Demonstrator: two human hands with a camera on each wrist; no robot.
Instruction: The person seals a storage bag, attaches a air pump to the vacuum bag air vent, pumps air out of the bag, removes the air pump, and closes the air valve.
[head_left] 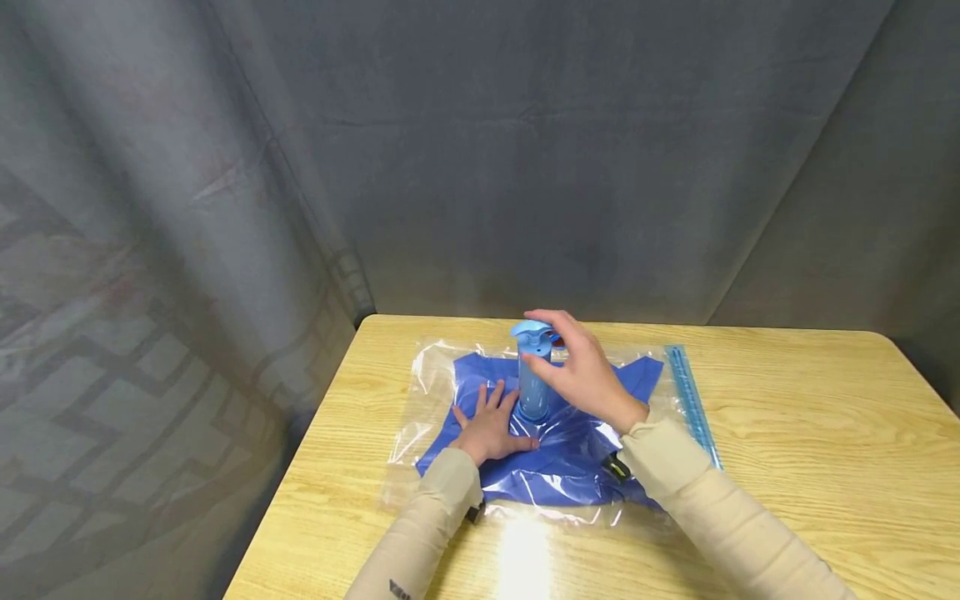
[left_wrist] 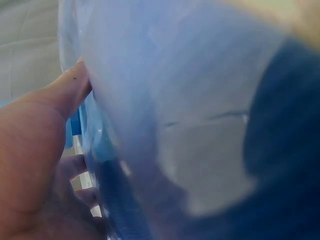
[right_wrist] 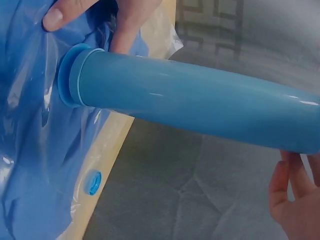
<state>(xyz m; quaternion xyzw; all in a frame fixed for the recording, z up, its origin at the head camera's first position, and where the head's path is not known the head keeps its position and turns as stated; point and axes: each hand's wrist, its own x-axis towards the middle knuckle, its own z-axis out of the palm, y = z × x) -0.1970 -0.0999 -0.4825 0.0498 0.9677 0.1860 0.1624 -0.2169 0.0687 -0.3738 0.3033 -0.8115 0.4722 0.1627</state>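
Observation:
A blue hand pump stands upright on a clear plastic storage bag with blue fabric inside. My right hand is at the pump's top, thumb on the near side and fingers curled over the handle. In the right wrist view, the fingertips meet the upper end of the cylinder, and its flanged base sits against the bag. My left hand lies with fingers spread on the bag, just left of the pump base. The left wrist view shows its thumb against the plastic.
The bag lies on a light wooden table. A blue zip strip runs along its right edge. A small round blue cap is near the table's far edge. A grey curtain hangs behind the table.

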